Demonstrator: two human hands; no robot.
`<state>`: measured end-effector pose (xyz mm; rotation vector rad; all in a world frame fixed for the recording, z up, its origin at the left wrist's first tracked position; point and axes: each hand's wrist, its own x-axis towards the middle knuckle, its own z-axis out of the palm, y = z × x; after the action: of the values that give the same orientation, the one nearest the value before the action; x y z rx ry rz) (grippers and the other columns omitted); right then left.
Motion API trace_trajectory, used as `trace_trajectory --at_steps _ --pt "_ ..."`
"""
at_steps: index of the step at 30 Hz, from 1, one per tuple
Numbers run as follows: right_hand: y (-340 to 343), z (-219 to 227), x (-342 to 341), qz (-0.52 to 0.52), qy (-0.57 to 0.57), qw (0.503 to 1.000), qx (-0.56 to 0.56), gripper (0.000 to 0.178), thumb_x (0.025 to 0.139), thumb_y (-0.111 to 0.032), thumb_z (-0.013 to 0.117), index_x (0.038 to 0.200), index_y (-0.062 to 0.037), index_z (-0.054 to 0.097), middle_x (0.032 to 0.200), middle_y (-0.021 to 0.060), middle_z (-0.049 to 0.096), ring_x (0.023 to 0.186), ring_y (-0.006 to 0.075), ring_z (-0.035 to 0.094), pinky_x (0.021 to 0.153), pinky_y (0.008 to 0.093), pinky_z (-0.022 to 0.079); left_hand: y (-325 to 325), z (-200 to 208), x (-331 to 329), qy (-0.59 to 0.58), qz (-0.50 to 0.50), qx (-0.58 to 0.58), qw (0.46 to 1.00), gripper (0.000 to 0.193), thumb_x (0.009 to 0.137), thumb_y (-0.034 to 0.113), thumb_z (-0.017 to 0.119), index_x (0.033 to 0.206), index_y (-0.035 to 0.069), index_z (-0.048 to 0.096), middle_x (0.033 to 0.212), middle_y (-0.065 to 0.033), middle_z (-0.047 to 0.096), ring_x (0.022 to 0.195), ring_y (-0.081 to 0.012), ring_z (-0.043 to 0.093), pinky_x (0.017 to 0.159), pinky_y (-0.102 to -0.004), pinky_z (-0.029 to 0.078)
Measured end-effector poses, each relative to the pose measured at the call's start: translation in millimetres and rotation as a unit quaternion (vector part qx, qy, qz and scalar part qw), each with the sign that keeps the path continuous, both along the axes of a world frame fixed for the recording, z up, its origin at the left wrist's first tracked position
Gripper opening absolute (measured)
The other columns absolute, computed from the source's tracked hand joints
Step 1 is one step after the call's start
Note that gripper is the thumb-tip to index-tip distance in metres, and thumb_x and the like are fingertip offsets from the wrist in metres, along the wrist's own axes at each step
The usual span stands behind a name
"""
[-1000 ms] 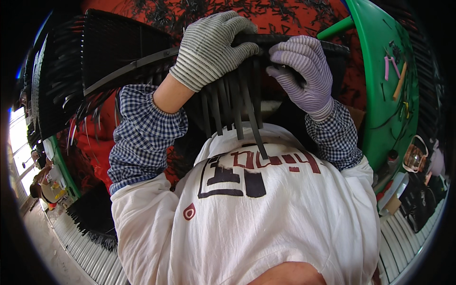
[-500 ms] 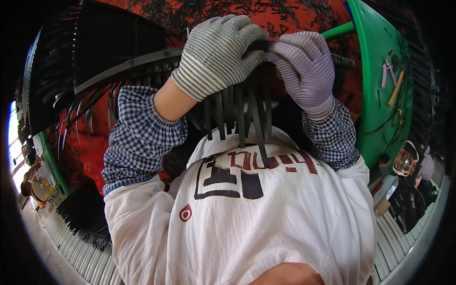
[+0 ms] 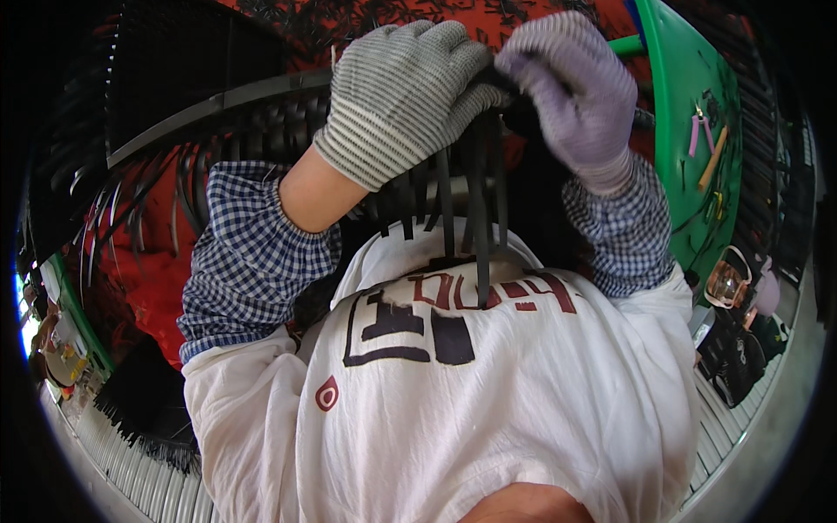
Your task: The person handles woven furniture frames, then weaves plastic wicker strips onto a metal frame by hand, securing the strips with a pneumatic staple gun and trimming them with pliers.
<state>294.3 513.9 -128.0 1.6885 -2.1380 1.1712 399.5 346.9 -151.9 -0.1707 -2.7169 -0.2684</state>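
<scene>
My left hand (image 3: 397, 100), in a grey striped glove, is closed over the rim of a black woven strip piece (image 3: 222, 103). Loose flat black strips (image 3: 447, 205) hang from that rim toward my chest. Close to the left fingertips, my right hand (image 3: 580, 91) wears a purplish striped glove. Its fingers are curled into a pinch, slightly blurred, and whatever they grip is hidden. Both forearms have blue checked sleeve covers.
On the right stands a green surface (image 3: 697, 209) with pink-handled pliers (image 3: 700, 132) and a wooden-handled tool (image 3: 713, 159) on it. Black strip scraps cover a red sheet (image 3: 532, 10) beyond my hands. At the lower left lies a black fringed piece (image 3: 153, 405) on grey slats.
My right hand has lifted upward and slightly right, with its fingers bent more. My left hand keeps its hold on the rim, and the view has shifted a little.
</scene>
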Motion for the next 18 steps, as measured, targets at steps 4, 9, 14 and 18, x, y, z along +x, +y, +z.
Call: trace_trajectory --at_steps 4,9,14,18 --pt "-3 15 -1 -0.030 -0.203 0.976 0.075 0.015 0.089 -0.011 0.068 0.098 0.0013 0.066 0.091 0.0099 0.063 0.079 0.0197 0.060 0.069 0.0317 0.049 -3 -1 -6 0.098 -0.017 -0.049 0.994 0.040 0.080 0.046 0.070 0.101 0.012 0.072 0.099 -0.0060 0.071 0.081 -0.0215 0.068 0.070 -0.0346 0.056" --pt "-19 26 -11 -0.053 -0.283 0.954 0.081 0.017 0.085 -0.004 0.067 0.074 0.0051 0.058 0.063 0.0085 0.053 0.057 0.0150 0.050 0.055 0.0310 0.042 5 6 -9 0.035 -0.005 -0.016 0.999 0.038 0.080 0.044 0.072 0.098 0.011 0.073 0.096 -0.0059 0.071 0.076 -0.0214 0.068 0.068 -0.0336 0.055" --pt "-20 19 -17 -0.065 -0.259 0.958 0.109 0.017 0.088 -0.006 0.063 0.077 0.0056 0.059 0.067 0.0106 0.057 0.059 0.0180 0.055 0.056 0.0317 0.044 6 3 -14 0.068 -0.005 0.018 0.997 0.034 0.078 0.039 0.074 0.095 0.010 0.073 0.090 -0.0057 0.070 0.070 -0.0217 0.068 0.063 -0.0320 0.054" --pt "8 8 -27 -0.136 -0.109 0.979 -0.104 0.005 0.089 -0.001 0.061 0.090 0.0035 0.064 0.081 0.0103 0.065 0.066 0.0161 0.061 0.061 0.0269 0.049 11 10 -21 0.047 -0.007 0.048 0.998 0.030 0.079 0.038 0.074 0.090 0.009 0.071 0.076 -0.0007 0.063 0.060 -0.0181 0.062 0.055 -0.0323 0.050"
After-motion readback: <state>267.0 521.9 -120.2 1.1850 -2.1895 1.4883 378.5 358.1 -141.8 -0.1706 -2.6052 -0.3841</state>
